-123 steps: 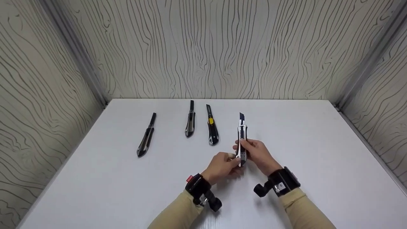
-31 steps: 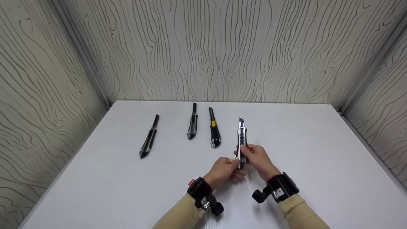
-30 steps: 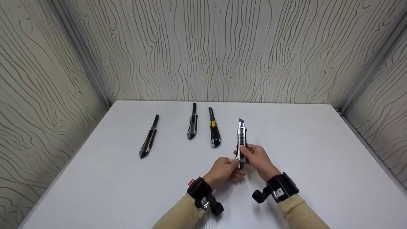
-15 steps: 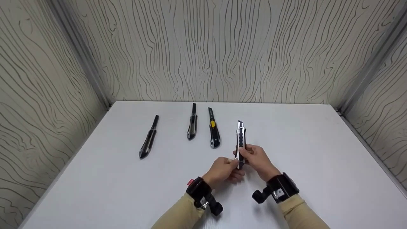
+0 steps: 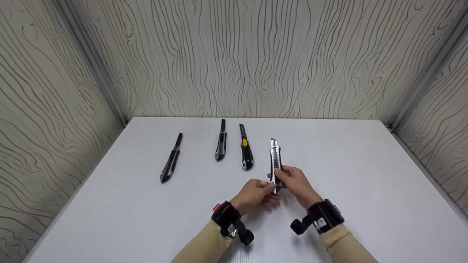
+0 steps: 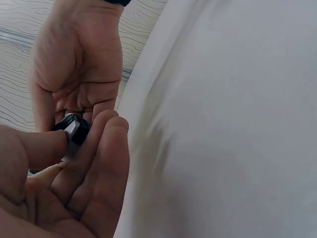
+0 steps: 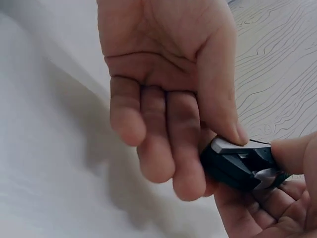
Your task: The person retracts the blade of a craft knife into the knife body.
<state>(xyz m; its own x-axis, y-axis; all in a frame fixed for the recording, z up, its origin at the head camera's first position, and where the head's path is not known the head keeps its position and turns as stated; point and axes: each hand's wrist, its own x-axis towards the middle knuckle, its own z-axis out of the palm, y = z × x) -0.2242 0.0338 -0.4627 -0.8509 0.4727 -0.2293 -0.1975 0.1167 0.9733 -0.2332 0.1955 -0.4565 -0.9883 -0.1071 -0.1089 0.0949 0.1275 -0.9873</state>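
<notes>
A silver-and-black snap-off utility knife [image 5: 275, 157] points away from me, raised over the table, its metal tip uppermost. My right hand [image 5: 298, 182] holds the handle's middle from the right, thumb on the front face. My left hand [image 5: 253, 194] pinches the tail end between thumb and fingers. In the left wrist view the knife's dark end [image 6: 77, 130] sits at the left thumb tip. The right wrist view shows the end of the knife [image 7: 233, 166] between both hands; the right hand's other fingers [image 7: 157, 158] are bent beside it. Most of the handle's back is hidden.
Three more utility knives lie on the white table [image 5: 120, 215]: a black one with a yellow slider [image 5: 245, 148], a grey-black one [image 5: 221, 144] beside it, and another grey-black one [image 5: 170, 160] farther left. Wood-patterned panels [image 5: 234, 58] enclose the table's back and sides.
The dark blade tip that stuck out of the held knife has drawn back into its metal sleeve. The right thumb has slid slightly lower, and the knife now leans a little left.
</notes>
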